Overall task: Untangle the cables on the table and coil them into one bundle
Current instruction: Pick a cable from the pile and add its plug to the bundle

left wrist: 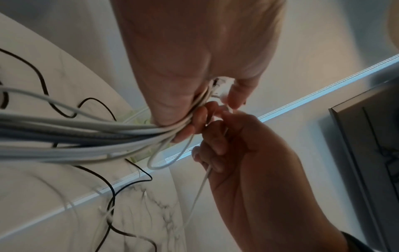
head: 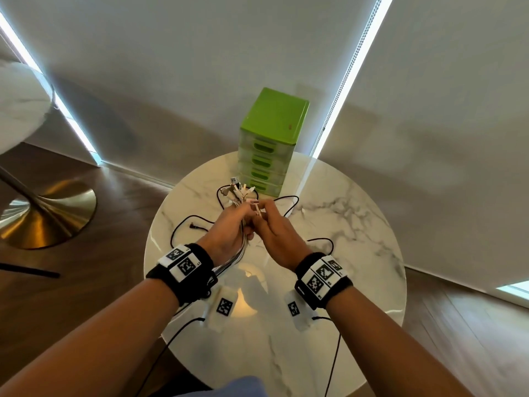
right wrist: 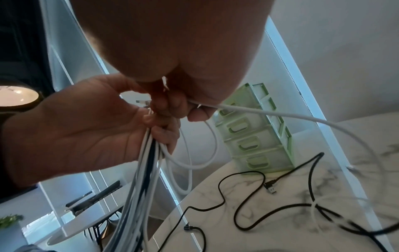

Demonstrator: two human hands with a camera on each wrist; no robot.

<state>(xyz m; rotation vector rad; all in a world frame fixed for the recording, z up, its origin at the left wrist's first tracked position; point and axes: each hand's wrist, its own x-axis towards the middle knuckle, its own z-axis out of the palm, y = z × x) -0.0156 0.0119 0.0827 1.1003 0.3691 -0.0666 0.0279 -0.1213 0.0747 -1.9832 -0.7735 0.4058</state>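
Hands gripping cable bundle, white cable

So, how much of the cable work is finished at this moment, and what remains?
Partly done. The left hand grips a bunch of white cables, already gathered. The right hand pinches one more white cable and brings it to the bunch. Black cables lie loose on the marble table, and nothing is coiled yet.

Your light comes from bright strips at the blind edges, glaring on the marble table. Both wrist views are dim, blurred, with strongly bent edges.
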